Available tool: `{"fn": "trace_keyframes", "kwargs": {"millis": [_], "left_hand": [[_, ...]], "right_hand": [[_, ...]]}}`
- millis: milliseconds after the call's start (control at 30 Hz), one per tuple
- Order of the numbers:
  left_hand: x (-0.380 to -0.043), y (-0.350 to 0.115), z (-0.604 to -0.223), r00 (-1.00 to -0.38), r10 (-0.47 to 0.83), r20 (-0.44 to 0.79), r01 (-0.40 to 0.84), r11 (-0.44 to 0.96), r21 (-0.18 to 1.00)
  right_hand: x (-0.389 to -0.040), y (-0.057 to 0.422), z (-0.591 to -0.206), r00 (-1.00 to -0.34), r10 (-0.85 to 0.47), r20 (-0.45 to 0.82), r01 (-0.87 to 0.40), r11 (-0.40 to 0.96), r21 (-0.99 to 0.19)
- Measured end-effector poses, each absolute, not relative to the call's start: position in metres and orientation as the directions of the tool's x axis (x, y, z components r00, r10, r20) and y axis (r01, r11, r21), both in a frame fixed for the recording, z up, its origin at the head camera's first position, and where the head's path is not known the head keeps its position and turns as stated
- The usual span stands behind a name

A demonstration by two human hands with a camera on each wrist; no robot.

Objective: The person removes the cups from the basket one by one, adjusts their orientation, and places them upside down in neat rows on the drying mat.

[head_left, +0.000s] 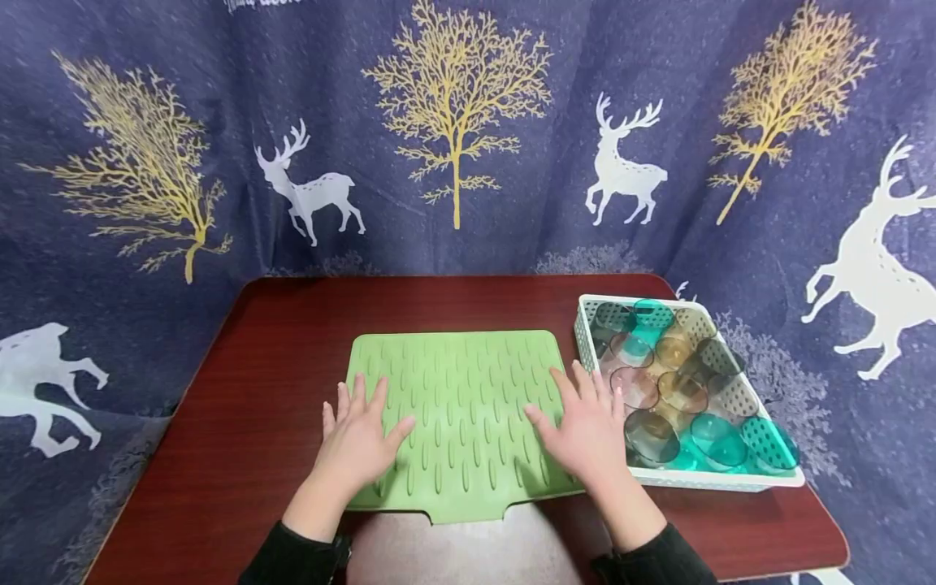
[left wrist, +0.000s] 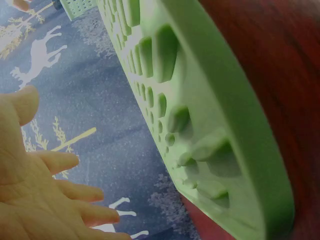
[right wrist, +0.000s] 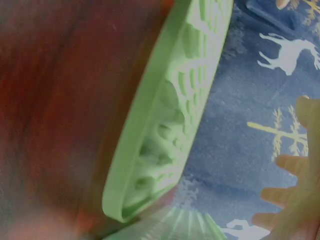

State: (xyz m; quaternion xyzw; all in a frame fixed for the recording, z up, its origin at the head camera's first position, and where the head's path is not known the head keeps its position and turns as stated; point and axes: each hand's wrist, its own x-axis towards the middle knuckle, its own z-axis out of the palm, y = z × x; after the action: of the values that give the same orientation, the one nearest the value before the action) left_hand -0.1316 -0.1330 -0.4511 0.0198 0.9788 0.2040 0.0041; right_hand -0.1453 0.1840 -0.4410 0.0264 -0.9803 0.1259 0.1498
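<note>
A green ridged drying mat (head_left: 461, 504) with a raised rim lies flat on the dark red table. My left hand (head_left: 358, 439) hovers over its left edge, fingers spread; in the left wrist view that hand (left wrist: 45, 185) is apart from the mat (left wrist: 240, 125). Over the mat's right edge, my right hand (head_left: 585, 422) is spread too, beside a white basket (head_left: 731, 478). The right wrist view shows spread fingers (right wrist: 280, 195) clear of the mat (right wrist: 130, 150). Neither hand holds anything.
Several see-through cups, such as a teal cup (head_left: 719, 441) and an amber cup (head_left: 682, 392), fill the basket at the table's right. The red table (head_left: 270, 390) extends left of the mat. A blue curtain (head_left: 490, 236) with deer and trees hangs behind.
</note>
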Motion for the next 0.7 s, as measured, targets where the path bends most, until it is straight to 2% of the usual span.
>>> {"fn": "trace_keyframes", "kwargs": {"millis": [433,700], "left_hand": [[-0.131,-0.132,-0.452,-0.999,0.037,0.004,0.036,0.918,0.395],[-0.134,-0.130,-0.454,-0.999,0.052,0.005,0.050,0.915,0.400]], "right_hand": [[-0.135,0.245,-0.422,-0.907,0.255,0.334,0.148,0.938,-0.314],[-0.126,0.261,-0.422,-0.894,0.335,0.299,0.250,0.924,-0.287]]}}
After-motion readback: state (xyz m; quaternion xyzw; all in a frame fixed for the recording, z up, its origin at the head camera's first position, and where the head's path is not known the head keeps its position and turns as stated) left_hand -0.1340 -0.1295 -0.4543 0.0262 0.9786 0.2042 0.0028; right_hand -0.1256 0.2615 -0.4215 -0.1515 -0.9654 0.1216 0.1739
